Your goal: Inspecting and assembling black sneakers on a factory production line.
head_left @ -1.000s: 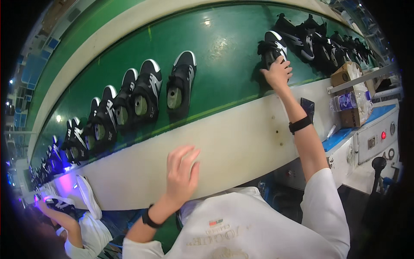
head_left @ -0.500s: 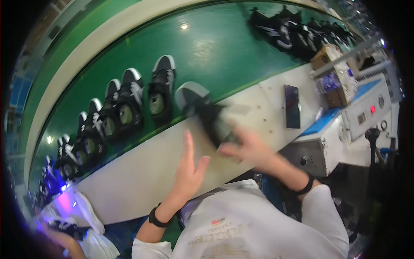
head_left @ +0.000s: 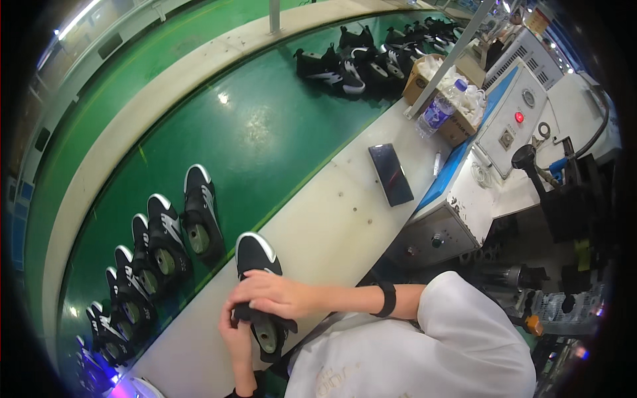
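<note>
A black sneaker (head_left: 255, 255) with a white toe lies on the pale ledge (head_left: 332, 219) in front of me. My right hand (head_left: 275, 295) covers its upper and grips it from above. From below, my left hand (head_left: 235, 331) holds the sneaker's side near the heel. A grey insert shows inside the sneaker opening, just under my right hand. A black band sits on my right wrist (head_left: 387, 298).
A row of black and white sneakers (head_left: 166, 239) lines the green conveyor belt (head_left: 265, 126) at left, and another group (head_left: 358, 56) sits far up the belt. A dark phone (head_left: 390, 174), a water bottle (head_left: 438, 106), a cardboard box (head_left: 424, 79) and a control panel with a red button (head_left: 511, 123) stand to the right.
My right hand reached to the far sneakers, brought one black sneaker back to the ledge, and now both hands hold it close to my body. The view has tilted down.
</note>
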The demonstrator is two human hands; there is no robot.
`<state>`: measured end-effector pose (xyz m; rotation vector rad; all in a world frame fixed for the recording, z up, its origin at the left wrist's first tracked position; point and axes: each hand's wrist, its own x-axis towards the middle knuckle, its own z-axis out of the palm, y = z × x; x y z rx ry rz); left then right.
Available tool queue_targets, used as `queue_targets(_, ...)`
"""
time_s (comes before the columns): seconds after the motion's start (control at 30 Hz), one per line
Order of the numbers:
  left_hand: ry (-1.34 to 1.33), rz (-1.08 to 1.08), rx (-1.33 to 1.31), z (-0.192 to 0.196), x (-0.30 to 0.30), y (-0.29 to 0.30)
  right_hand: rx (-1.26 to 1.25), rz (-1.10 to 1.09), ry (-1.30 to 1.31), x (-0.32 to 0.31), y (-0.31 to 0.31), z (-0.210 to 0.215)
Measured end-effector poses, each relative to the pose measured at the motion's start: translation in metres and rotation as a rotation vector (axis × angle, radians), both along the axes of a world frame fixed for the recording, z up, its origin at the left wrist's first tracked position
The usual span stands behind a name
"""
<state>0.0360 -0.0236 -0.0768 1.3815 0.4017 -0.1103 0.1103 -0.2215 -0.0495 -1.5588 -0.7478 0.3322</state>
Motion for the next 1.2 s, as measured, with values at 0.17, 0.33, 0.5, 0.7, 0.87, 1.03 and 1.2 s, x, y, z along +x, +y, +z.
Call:
queue_targets(0.17, -0.191, -0.270, 0.571, 0.016, 0.010, 0.000, -0.029, 0.014, -0.179, -0.010, -0.018, 0.007)
queue_targets(0.33, -0.077, -0.194, 0.293, 0.001, 0.038, -0.003, -0.155, -0.021, -0.290, -0.020, -0.023, 0.013)
queue_targets(0.5, 0.191, -0.155, 0.104, 0.015, 0.037, -0.002, -0.156, -0.048, -0.377, -0.019, -0.017, 0.010)
queue_targets(0.7, -0.109, -0.654, 0.461, 0.021, -0.009, 0.004, -0.022, -0.055, -0.372, -0.015, 0.001, 0.013)
queue_targets(0.87, -0.121, -0.632, 0.631, 0.037, 0.008, -0.026, -0.367, -0.051, 0.294, -0.014, 0.027, 0.019)
queue_targets(1.03, -0.106, -0.646, 0.695, 0.040, 0.026, -0.020, -0.161, -0.377, -0.126, -0.032, 0.028, 0.008)
queue_targets(1.2, -0.112, -0.698, 0.736, 0.036, 0.053, -0.025, -0.152, -0.137, -0.204, -0.021, 0.001, 0.010)
